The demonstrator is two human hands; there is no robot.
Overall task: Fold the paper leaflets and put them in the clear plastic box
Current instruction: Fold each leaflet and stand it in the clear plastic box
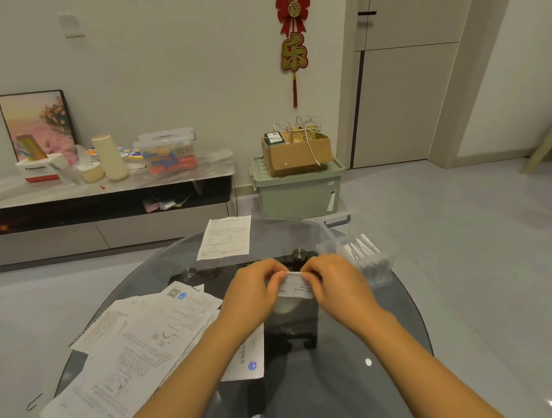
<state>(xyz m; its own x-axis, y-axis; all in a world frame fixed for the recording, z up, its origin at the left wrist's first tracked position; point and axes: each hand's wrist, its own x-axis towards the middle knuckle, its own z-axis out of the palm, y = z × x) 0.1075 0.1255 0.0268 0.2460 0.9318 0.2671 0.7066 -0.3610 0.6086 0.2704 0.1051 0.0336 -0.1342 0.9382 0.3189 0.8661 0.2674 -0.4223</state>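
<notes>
Over the middle of the round glass table [372, 384], both hands pinch a small folded leaflet [294, 286]. My left hand [253, 289] grips its left end and my right hand [334, 282] grips its right end. A clear plastic box [360, 258] holding several folded leaflets stands just right of my right hand. A pile of unfolded leaflets [138, 338] lies at the table's left. One flat sheet [225, 238] lies at the far edge. Another leaflet [247, 358] lies partly under my left forearm.
Beyond the table stands a low TV cabinet [106, 203] with a lidded storage box [167, 152], a cream bottle and a framed picture. A green bin [297, 190] with a cardboard box on top stands on the floor by the wall.
</notes>
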